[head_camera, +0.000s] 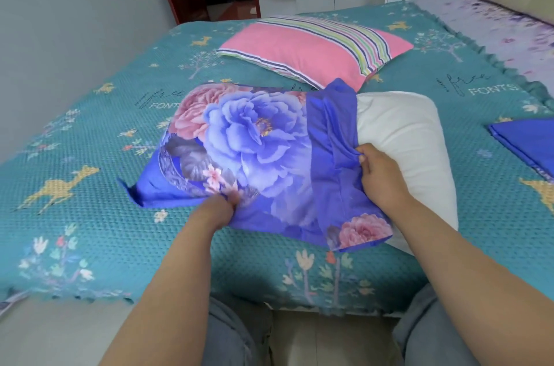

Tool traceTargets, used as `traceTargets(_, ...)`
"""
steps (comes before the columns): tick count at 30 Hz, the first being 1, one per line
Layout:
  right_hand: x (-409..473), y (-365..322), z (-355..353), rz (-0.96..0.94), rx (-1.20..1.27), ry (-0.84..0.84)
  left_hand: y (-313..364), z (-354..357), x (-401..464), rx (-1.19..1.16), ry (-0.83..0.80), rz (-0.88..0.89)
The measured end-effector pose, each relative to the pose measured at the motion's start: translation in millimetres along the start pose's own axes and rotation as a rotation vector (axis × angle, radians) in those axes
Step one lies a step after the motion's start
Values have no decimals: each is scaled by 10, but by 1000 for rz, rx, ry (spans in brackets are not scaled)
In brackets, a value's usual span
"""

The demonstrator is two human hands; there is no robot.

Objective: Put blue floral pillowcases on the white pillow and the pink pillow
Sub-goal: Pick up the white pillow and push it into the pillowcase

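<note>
A blue floral pillowcase point(254, 140) covers the left part of the white pillow point(401, 137), whose right end sticks out bare. My left hand point(223, 206) grips the pillowcase at its near edge. My right hand point(377, 173) pinches the bunched blue hem at the pillowcase's open end, against the white pillow. The pink pillow point(302, 47), with a striped band, lies bare farther back on the bed. A second blue pillowcase point(527, 146) lies folded flat at the right edge.
Everything lies on a bed with a teal patterned bedspread point(105, 215). A grey wall runs along the left side, and a padded headboard stands at the far right. My knees are at the bed's near edge.
</note>
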State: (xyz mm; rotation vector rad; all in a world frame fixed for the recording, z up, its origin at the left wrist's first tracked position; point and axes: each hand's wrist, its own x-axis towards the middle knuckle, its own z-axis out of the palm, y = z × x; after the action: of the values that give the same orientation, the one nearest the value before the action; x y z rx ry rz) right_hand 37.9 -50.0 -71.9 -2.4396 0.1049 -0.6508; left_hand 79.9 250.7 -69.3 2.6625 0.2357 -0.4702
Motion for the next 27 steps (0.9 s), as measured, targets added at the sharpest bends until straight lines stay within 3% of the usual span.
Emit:
traceTargets(5, -93, -32, -71, 10, -49, -57, -18, 87, -92, 475, -142, 14)
traceTargets(9, -176, -74, -136, 14, -74, -145, 174, -35, -247, 622, 2, -39)
traceTargets(14, -198, -81, -188, -23, -289, -383, 842, -380, -561, 175, 447, 246)
traceTargets(15, -195, -60, -213, -22, -289, -428, 1050, -382, -583, 31, 412, 325)
traceTargets(17, -205, -18, -239, -25, -252, -490, 1404, -272, -631, -256, 143, 426)
traceTargets(19, -242, 5, -212, -55, -206, -484, 1655, 19, -672, -381, -80, 430)
traceTargets(23, -262, 144, -283, 130, 182, -155, 1936, 636, -728, -318, -61, 430)
traceTargets(25, -206, 319, -404, 204, 34, 119, 1980, 719, -704, -433, -70, 423)
traceTargets(27, -152, 447, -505, 354, -1, 232, 1876, 694, -684, -545, -9, 435)
